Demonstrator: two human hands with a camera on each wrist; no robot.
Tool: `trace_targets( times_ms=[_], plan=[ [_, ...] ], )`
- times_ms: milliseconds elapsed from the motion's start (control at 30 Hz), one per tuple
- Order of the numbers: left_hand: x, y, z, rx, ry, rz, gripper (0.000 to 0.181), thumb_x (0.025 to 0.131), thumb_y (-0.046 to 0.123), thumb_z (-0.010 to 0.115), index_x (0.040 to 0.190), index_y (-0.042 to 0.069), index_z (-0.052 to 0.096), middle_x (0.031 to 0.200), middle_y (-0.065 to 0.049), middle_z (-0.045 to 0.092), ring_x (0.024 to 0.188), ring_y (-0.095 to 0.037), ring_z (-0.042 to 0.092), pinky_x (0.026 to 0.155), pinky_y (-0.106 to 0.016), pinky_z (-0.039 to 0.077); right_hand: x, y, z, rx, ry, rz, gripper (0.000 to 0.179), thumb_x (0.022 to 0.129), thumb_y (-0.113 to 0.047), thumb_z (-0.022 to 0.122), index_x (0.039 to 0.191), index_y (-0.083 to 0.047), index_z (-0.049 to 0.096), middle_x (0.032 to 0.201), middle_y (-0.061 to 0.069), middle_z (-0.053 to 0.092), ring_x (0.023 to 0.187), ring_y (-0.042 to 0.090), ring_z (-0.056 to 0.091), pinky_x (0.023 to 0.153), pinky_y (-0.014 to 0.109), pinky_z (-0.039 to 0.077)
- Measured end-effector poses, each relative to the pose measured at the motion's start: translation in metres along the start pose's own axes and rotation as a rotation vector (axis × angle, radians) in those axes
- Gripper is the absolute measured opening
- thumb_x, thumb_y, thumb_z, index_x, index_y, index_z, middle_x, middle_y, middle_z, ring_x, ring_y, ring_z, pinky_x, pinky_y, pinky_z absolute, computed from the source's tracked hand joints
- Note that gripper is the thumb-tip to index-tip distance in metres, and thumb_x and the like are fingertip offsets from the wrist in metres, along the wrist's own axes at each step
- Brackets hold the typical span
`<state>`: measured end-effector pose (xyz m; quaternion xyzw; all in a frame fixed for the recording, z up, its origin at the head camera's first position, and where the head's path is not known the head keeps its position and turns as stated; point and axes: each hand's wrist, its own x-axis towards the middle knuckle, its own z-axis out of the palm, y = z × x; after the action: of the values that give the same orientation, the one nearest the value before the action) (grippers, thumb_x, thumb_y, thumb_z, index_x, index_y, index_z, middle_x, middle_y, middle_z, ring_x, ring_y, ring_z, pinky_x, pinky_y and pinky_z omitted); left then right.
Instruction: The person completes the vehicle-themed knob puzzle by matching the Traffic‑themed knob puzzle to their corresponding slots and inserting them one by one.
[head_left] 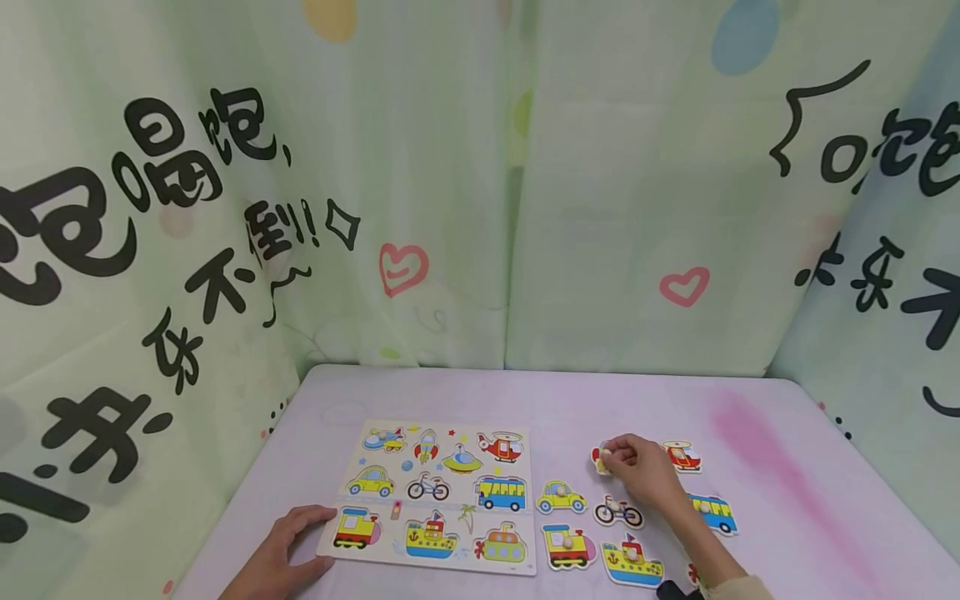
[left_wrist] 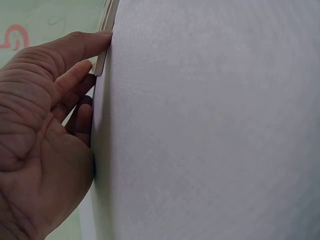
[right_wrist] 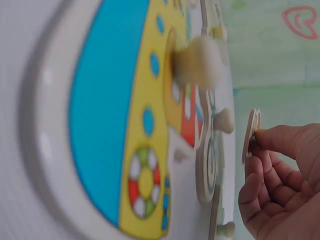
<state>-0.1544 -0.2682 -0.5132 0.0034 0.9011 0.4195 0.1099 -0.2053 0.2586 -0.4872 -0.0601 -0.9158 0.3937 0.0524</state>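
Note:
On the table lies a picture puzzle board (head_left: 397, 512) printed with vehicles. My left hand (head_left: 281, 554) rests at its lower left corner, with index finger and thumb touching the edge. In the left wrist view, that left hand (left_wrist: 47, 120) meets the thin side of the board (left_wrist: 106, 45). My right hand (head_left: 641, 471) pinches a small red and yellow puzzle piece (head_left: 599, 458), its picture mostly covered by the fingers. The right wrist view shows the right hand (right_wrist: 285, 175) holding this piece (right_wrist: 250, 137) upright, nearly edge-on, above the table.
Loose knobbed pieces lie right of the board: a car (head_left: 561, 497), bicycle (head_left: 618, 512), train (head_left: 567, 547), ship (head_left: 632, 563), bus (head_left: 714, 513) and helicopter (head_left: 682, 457). Another piece (head_left: 693, 573) is mostly hidden by the right forearm. Printed curtains (head_left: 450, 167) surround the table.

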Motion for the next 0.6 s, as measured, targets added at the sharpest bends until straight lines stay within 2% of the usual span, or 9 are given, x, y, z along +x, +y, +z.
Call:
trace_targets(
  times_ms=[233, 600],
  plan=[
    [-0.001, 0.002, -0.001, 0.002, 0.002, -0.008, 0.066, 0.076, 0.036, 0.089, 0.134, 0.021, 0.062, 0.146, -0.006, 0.05, 0.13, -0.033, 0.044, 0.109, -0.064, 0.041, -0.009, -0.011, 0.004, 0.069, 0.005, 0.028, 0.025, 0.094, -0.019, 0.074, 0.112, -0.001, 0.07, 0.088, 0.002, 0.064, 0.082, 0.019, 0.056, 0.063, 0.021, 0.046],
    [0.0, 0.001, -0.001, -0.007, -0.011, 0.001, 0.066, 0.076, 0.036, 0.09, 0.134, 0.02, 0.062, 0.146, -0.006, 0.05, 0.13, -0.033, 0.043, 0.11, -0.064, 0.04, -0.027, -0.037, 0.013, 0.148, -0.021, 0.053, 0.024, 0.095, -0.02, 0.074, 0.113, -0.005, 0.071, 0.092, 0.002, 0.066, 0.089, 0.019, 0.058, 0.07, 0.02, 0.049]
  ],
)
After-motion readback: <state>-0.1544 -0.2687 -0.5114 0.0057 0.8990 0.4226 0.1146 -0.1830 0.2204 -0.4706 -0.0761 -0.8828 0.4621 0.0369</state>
